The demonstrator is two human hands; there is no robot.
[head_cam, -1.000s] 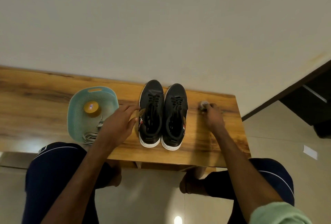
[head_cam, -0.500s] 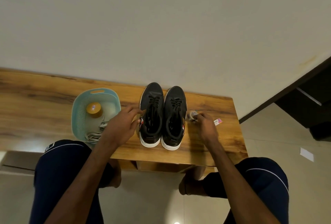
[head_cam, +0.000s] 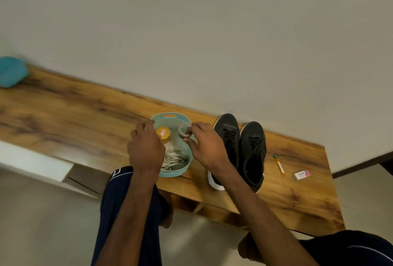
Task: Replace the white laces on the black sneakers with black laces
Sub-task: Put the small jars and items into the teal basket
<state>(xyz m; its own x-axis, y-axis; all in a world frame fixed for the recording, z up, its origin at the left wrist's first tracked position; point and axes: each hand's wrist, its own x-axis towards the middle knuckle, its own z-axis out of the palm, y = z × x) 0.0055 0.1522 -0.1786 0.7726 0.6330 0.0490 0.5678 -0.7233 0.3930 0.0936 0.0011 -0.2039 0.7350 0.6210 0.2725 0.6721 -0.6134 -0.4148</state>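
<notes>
Two black sneakers [head_cam: 242,148] with black laces stand side by side on the wooden table [head_cam: 74,116], toes toward the wall. Left of them sits a teal basket [head_cam: 170,116] holding a heap of white laces [head_cam: 173,160] and a yellow-lidded jar [head_cam: 163,132]. My right hand [head_cam: 205,146] hovers over the basket's right rim and pinches a small pale tape roll [head_cam: 184,130]. My left hand [head_cam: 145,148] is over the basket's left side, fingers curled at its rim; whether it grips the rim is unclear.
A pen [head_cam: 279,164] and a small white box [head_cam: 302,174] lie on the table right of the sneakers. A teal object [head_cam: 11,72] sits at the far left by the wall. The table's right end and front edge are close.
My right hand carried the tape roll from the sneakers' right side across to above the basket. My left hand left the left sneaker and reached the basket. The view swung left.
</notes>
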